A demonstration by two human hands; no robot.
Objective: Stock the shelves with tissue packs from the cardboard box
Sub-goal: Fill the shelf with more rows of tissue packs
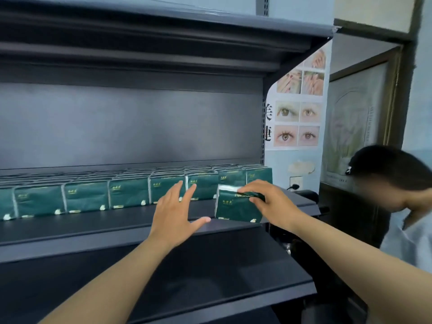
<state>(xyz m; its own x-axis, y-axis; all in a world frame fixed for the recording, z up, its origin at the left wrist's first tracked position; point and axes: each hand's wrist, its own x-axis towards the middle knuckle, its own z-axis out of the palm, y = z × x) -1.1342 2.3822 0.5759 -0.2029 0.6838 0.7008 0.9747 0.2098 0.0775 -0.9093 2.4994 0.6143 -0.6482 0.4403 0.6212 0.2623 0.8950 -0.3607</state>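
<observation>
A dark green tissue pack (236, 206) stands on the right end of the middle shelf (98, 226), in front of the stocked row. My right hand (268, 202) grips its top edge with curled fingers. My left hand (177, 209) hovers just left of the pack with fingers spread and straight, holding nothing. Several identical green tissue packs (86, 197) line the back of the same shelf from left to right. The cardboard box is out of view.
A lower dark shelf (210, 277) juts out below my arms, and an upper shelf (163, 31) overhangs above. Another person (397, 195) bends down close at the right, beside the shelf end. A poster with eye pictures (297, 122) hangs behind.
</observation>
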